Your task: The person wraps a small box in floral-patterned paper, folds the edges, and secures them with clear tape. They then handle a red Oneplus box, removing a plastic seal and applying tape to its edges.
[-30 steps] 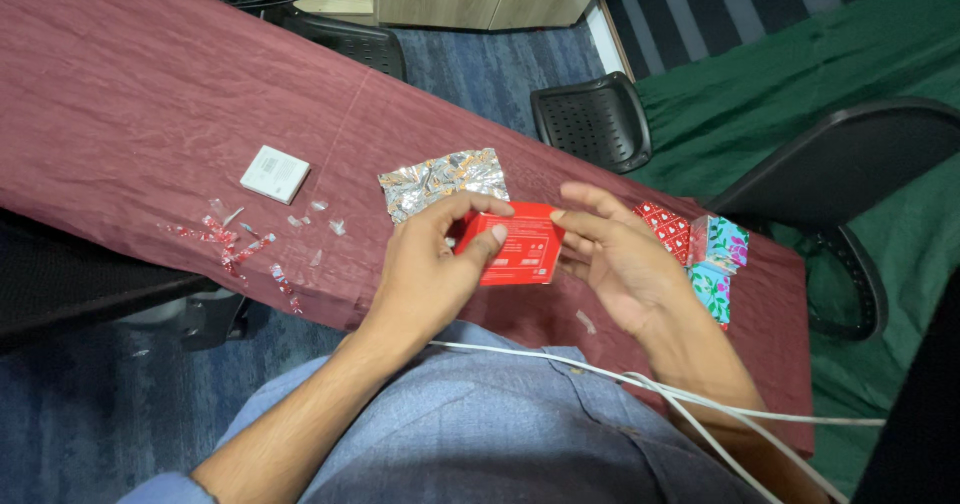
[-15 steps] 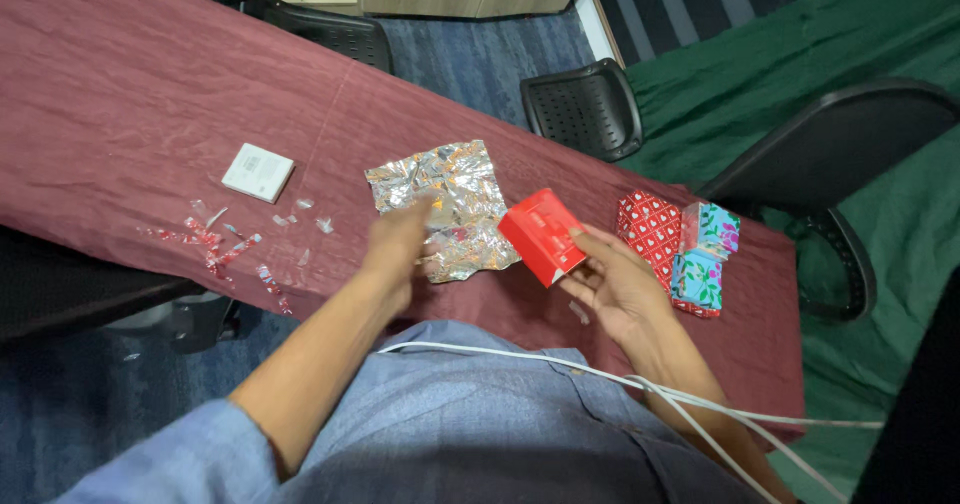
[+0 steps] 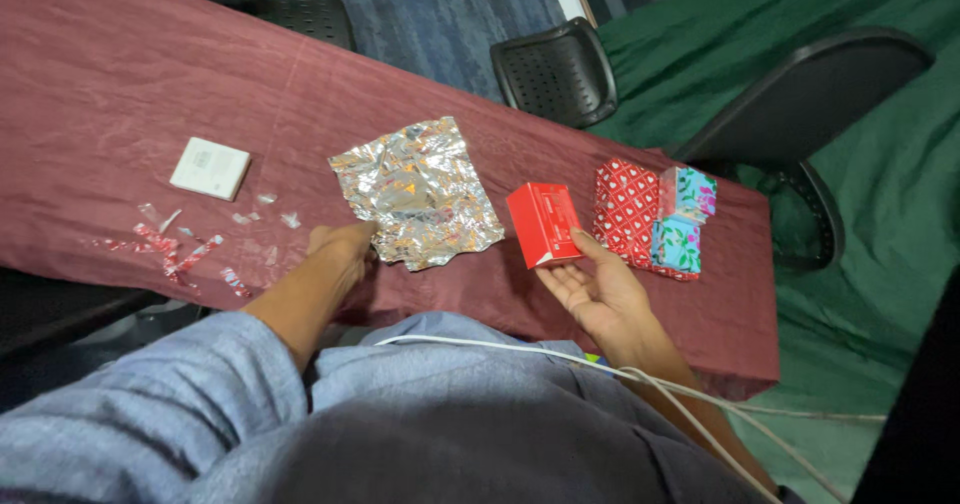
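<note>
My right hand (image 3: 590, 289) holds a small red box (image 3: 543, 224) by its near end, just above the maroon tablecloth (image 3: 150, 74). My left hand (image 3: 340, 247) rests on the near left edge of a crumpled silver foil wrapping sheet (image 3: 418, 192) that lies flat on the cloth. Whether the fingers pinch the foil is hard to tell. To the right of the red box lies red patterned wrapping paper (image 3: 620, 209) with two small boxes wrapped in blue floral paper (image 3: 680, 219) on it.
A small white box (image 3: 210, 168) lies at the left, with torn bits of tape and red paper (image 3: 175, 249) near the table's front edge. Black chairs (image 3: 555, 69) stand behind the table, and a white cable (image 3: 520, 354) crosses my lap.
My left hand let go of the red box and moved left down to the foil's edge. My right hand kept the box and lowered it toward the table, right of the foil.
</note>
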